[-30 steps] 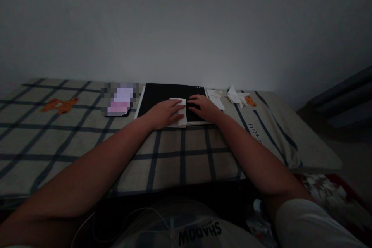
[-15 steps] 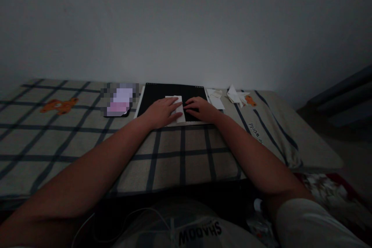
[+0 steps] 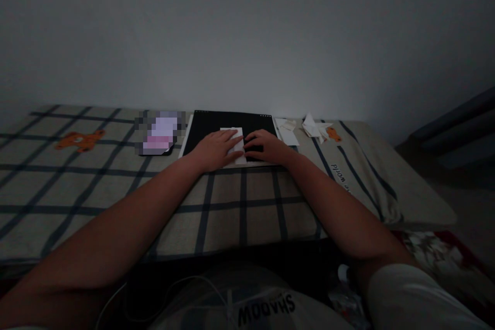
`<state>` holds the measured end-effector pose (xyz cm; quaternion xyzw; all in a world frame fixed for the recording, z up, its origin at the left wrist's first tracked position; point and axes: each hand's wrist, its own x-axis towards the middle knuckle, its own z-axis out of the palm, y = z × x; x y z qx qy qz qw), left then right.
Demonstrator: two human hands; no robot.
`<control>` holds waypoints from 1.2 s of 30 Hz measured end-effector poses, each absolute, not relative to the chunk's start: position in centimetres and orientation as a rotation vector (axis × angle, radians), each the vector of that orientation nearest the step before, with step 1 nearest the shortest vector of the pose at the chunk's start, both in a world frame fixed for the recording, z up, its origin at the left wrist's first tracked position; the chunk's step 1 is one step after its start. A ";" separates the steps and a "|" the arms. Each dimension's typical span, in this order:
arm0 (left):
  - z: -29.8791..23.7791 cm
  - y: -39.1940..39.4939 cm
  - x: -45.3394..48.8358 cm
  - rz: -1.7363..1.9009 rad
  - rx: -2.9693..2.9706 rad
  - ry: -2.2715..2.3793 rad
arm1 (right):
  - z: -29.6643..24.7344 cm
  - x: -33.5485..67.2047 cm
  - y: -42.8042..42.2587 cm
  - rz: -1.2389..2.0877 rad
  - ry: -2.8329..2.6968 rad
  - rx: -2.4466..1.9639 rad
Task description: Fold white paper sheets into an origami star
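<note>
A folded white paper (image 3: 238,147) lies on a flat black board or pad (image 3: 207,122) with small punched holes along its far edge. My left hand (image 3: 214,149) rests flat over the paper's left part, fingers spread and pointing right, covering some of it. At the paper's right edge is my right hand (image 3: 268,145), palm down on the black surface, its fingers apart and bent slightly with the tips close to the paper. Whether those tips touch the paper I cannot tell.
A phone (image 3: 160,134) with a blurred lit screen lies on the checked cloth (image 3: 224,211) to the left. Flat white paper (image 3: 288,134) and folded paper pieces (image 3: 313,128) lie to the right. A plain wall (image 3: 247,36) stands behind. Below right is a plastic bottle (image 3: 346,294).
My right hand's fingers have shifted very slightly at the paper's right edge. My left hand stays flat on the paper, and the other things lie as before.
</note>
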<state>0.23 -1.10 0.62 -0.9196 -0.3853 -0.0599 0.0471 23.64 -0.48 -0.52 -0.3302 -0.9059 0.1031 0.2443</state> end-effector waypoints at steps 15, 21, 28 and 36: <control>0.7 -1.2 0.4 -0.157 -2.794 -1.197 | -0.4 23.6 -0.6 0.305 -2.474 -0.899; 0.8 -1.4 0.5 -0.144 -2.800 -1.188 | -0.3 23.6 -0.7 0.312 -2.477 -0.906; 0.6 -1.1 0.4 -0.161 -2.816 -1.142 | -0.4 23.6 -0.6 0.291 -2.474 -0.899; 0.3 -1.0 0.3 -0.218 -2.854 -1.151 | -0.7 23.5 -0.5 0.274 -2.477 -0.887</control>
